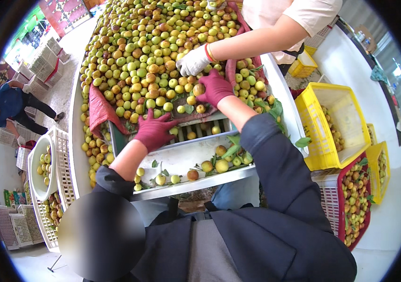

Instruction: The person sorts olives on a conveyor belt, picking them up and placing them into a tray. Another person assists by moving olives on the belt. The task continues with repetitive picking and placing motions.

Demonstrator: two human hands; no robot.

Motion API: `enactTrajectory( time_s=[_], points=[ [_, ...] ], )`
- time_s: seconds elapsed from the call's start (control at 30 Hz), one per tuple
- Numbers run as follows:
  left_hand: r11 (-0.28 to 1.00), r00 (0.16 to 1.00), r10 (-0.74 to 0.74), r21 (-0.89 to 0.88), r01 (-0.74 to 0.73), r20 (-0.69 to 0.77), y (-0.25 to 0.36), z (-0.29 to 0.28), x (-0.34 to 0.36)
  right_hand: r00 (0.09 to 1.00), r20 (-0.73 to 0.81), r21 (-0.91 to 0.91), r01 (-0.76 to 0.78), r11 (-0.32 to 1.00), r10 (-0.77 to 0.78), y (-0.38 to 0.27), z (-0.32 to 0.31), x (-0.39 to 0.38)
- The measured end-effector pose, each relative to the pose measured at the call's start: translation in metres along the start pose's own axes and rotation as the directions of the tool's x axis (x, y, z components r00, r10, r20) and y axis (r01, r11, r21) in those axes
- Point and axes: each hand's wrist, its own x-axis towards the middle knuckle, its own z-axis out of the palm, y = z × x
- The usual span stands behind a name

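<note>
A broad heap of round green and brown jujubes point(139, 51) fills the table before me. At the heap's near edge lies my left hand point(154, 131), in a maroon glove, its fingers spread over the lip of a grated chute point(200, 129). My right hand point(215, 89), gloved alike, reaches in farther to the right, fingers apart and bent against the fruit; one brownish jujube point(198, 89) touches them. Neither hand shows a firm grip, though the right palm is hidden. Red cloth point(104, 110) lines the heap's side. Loose jujubes point(192, 175) and leaves lie on the white ledge point(172, 190) nearest me.
Opposite, a co-worker's white-gloved hand point(194, 61) rests on the heap beside my right hand. Yellow crates point(311, 127) and a red-rimmed crate of jujubes point(341, 207) stand at right. To the left are a pale basin point(35, 176), white crates point(64, 162) and another person point(10, 105).
</note>
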Motion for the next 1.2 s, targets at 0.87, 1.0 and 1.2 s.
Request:
enactTrajectory(
  time_s=[0.87, 1.0, 1.2],
  points=[
    [0.988, 0.99, -0.083, -0.142, 0.067, -0.116, -0.026, 0.009, 0.02, 0.691, -0.713, -0.195, -0.03, 0.98, -0.121, 0.206, -0.133, -0.143],
    [0.97, 0.957, 0.11, -0.18, -0.162, -0.267, -0.004, 0.011, -0.003, 0.883, -0.417, 0.306, 0.358, 0.882, -0.214, 0.066, -0.062, -0.069],
    [0.842, 0.956, 0.161, -0.472, -0.263, -0.245, -0.016, 0.006, -0.01, 0.997, 0.053, -0.237, 0.072, 0.969, -0.061, -0.002, 0.023, 0.008]
  ],
)
